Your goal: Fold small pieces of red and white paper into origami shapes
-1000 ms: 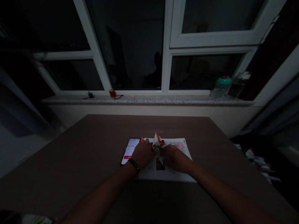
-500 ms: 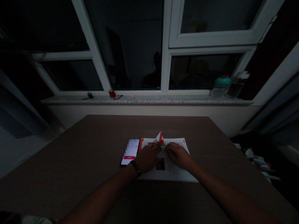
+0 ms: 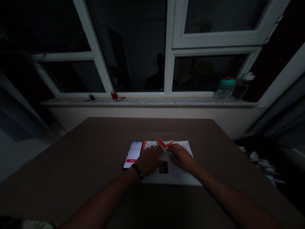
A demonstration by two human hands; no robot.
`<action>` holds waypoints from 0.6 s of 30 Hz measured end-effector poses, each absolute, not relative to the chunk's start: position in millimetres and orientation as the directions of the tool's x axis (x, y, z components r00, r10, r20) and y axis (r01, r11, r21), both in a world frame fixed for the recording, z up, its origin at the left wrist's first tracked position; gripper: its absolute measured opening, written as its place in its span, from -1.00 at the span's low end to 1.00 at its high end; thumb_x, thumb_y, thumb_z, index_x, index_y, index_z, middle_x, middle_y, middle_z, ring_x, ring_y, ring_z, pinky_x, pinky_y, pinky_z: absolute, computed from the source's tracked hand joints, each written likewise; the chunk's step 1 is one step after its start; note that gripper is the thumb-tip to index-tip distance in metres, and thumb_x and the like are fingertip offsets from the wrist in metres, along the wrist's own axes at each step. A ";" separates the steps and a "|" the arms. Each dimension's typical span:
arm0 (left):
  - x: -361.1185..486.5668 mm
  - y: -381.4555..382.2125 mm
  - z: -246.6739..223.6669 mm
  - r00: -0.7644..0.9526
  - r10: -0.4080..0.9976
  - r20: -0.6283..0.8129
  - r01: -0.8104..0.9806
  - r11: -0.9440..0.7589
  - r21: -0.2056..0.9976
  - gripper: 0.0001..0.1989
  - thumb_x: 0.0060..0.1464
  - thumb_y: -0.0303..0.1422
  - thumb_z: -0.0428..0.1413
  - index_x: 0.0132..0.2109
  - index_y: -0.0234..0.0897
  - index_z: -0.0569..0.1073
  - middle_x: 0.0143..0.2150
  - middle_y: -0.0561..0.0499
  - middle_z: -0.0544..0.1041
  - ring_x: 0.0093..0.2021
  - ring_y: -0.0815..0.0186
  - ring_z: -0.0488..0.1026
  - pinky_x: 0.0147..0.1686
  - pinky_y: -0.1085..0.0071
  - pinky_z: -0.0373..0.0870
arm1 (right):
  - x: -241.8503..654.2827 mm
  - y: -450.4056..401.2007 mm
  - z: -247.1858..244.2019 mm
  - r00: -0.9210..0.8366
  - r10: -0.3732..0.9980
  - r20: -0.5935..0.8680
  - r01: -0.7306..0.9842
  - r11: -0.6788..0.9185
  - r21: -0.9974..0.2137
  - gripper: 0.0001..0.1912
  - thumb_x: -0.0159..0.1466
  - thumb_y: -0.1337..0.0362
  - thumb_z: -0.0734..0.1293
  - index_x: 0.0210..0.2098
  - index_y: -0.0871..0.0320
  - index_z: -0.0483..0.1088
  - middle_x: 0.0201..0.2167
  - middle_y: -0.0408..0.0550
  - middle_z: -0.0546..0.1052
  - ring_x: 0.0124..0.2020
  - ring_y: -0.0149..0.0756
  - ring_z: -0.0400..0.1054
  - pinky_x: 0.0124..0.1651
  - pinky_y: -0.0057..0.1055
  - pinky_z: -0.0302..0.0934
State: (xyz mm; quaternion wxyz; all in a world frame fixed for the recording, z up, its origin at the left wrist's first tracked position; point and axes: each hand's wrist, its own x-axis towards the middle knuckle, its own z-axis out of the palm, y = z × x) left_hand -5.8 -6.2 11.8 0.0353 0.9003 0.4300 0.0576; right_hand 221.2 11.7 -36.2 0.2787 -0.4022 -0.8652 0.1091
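Observation:
A small piece of folded paper (image 3: 162,144), red with pale parts, stands up between my two hands over a printed page. Its flaps point up and out to the right. My left hand (image 3: 149,160), with a dark band on the wrist, pinches the paper's left side. At its right flap, the fingertips of my right hand (image 3: 182,156) are closed on the paper. Both wrists hang low over the printed sheet (image 3: 176,179), which has text and a dark picture. My fingers hide the lower folds.
A phone (image 3: 133,154) with a lit screen lies left of the printed sheet on the brown table (image 3: 95,152). Behind, a stone sill (image 3: 152,101) holds a small red can (image 3: 114,95), a teal-lidded bottle (image 3: 225,88) and a clear bottle (image 3: 241,87).
The folded paper has gone from an upright white-and-red point to a spread shape with red flaps. My right hand has shifted slightly left and away from me, onto it.

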 end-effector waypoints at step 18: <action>-0.6 -9.5 16.1 0.694 0.718 0.059 0.710 -0.695 0.110 -0.62 0.16 -0.25 0.20 0.06 -0.28 0.36 0.07 -0.13 0.43 0.08 0.08 0.38 0.11 0.16 0.30 | 209.2 19.9 -27.0 -0.444 0.815 0.372 0.669 0.577 -0.468 -0.84 0.24 0.46 0.27 -0.26 0.14 0.46 -0.24 -0.02 0.46 -0.12 -0.21 0.31 -0.04 -0.32 0.19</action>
